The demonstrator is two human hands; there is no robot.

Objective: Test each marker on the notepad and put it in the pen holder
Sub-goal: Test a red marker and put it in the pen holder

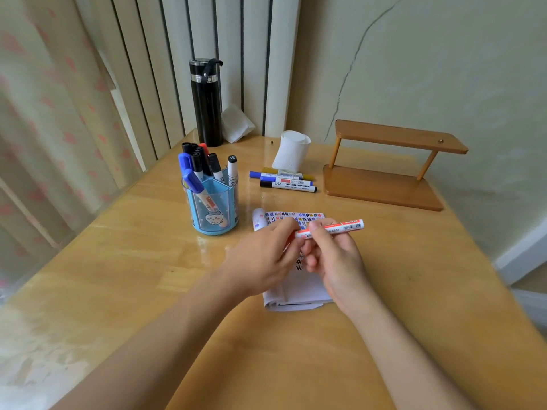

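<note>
Your right hand [337, 258] pinches the red marker [340, 227] at mid-barrel, thumb and forefinger closed on it and the other fingers curled underneath. Your left hand [263, 258] grips the marker's left end, fingertips wrapped around it (that end is covered, so you cannot tell whether the cap is on or off).

Marker orientation:
- The long axis runs left to right across your view, nearly level, with the right end angled slightly away from you.
- The blunt red tail end is exposed and points right, toward the wooden shelf [381, 184].
- The marker is held in the air directly over the notepad [299, 294], not touching it.

The notepad lies flat on the table [148, 276] beneath both hands. Its far portion carries rows of coloured test marks, and its top edge is curled over.

The pen holder [228, 214], blue and translucent, stands upright to the left of the notepad and apart from it. Several capped markers [201, 167] stand in it, caps up.

Beyond the notepad, three markers lie side by side on the table, long axes left to right: yellow marker [284, 172], blue marker [281, 176], black marker [288, 187].
</note>
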